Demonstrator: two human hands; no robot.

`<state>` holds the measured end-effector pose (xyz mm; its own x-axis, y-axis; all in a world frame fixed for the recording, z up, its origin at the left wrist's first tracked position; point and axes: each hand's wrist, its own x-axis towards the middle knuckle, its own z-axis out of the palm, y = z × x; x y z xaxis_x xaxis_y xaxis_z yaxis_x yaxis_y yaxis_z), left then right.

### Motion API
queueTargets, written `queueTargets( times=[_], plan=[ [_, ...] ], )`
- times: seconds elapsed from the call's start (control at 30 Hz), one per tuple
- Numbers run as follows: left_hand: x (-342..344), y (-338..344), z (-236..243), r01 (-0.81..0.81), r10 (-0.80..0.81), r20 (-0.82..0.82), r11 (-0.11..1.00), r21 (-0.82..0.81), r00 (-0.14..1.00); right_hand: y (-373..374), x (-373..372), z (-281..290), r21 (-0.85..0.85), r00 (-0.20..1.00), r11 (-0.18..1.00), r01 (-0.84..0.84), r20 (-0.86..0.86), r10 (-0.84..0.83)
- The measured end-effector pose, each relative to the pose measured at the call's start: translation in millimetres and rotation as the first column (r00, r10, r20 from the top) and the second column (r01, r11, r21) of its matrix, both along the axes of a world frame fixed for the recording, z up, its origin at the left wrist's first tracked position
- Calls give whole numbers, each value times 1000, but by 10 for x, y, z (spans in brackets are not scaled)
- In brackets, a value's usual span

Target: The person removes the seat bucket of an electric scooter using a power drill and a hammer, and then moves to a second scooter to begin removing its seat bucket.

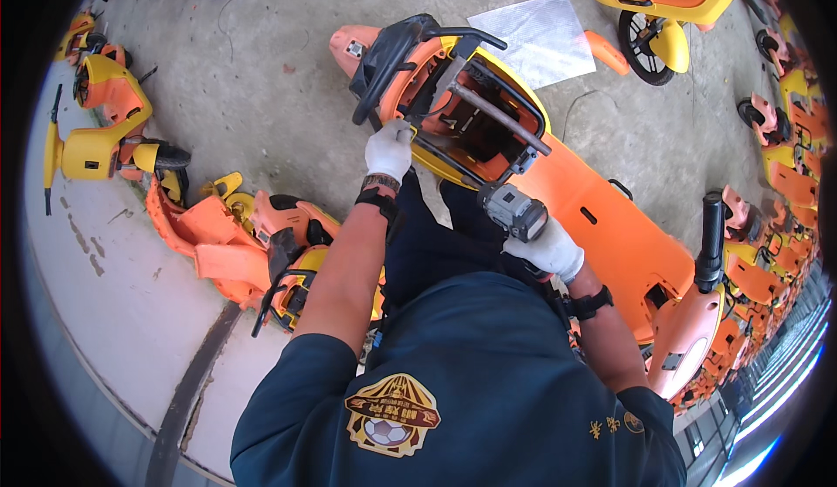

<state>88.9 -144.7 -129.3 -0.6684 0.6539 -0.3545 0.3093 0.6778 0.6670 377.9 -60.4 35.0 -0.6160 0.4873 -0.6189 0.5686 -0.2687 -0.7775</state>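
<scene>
Grey concrete floor (pixel 261 60) spreads ahead of the left hand (pixel 389 149), which curls at the open compartment (pixel 479 129) of an orange-yellow scooter (pixel 575 204), its hold unclear. The right hand (pixel 551 252), beside the deck (pixel 619 247), grips a power drill (pixel 513 211); more scooters (pixel 751 278) crowd farther right. Beyond the left hand sits a coded label (pixel 355 48); a football emblem (pixel 392 415) marks the shirt (pixel 523 374) behind.

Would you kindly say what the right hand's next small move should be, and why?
Perhaps the right hand should align the grey drill before running it: it sits close to the open compartment's yellow rim, but contact there is unclear.
</scene>
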Motion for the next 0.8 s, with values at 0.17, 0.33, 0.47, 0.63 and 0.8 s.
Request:
queueTargets(
  times=[0.17, 0.33, 0.47, 0.63, 0.8],
  plan=[
    [-101, -165, -146, -116, 99, 167, 988, 99, 981, 104, -329, 135, -68, 988, 990, -125, 82, 130],
    [-102, -382, 544, -433, 351, 443, 896, 96, 825, 71, -508, -393, 31, 991, 990, -136, 11, 136],
    [-288, -913, 811, -501, 435, 477, 865, 13, 763, 149, -952, -535, -6, 982, 988, -154, 110, 153],
    [-402, -1623, 690, -502, 480, 414, 863, -62, 774, 165, -1278, -588, -68, 943, 974, -217, 242, 227],
    [-492, -1982, 530, -473, 488, 444, 868, -153, 751, 109, -1270, -653, 12, 963, 984, -176, 210, 169]
  ],
)
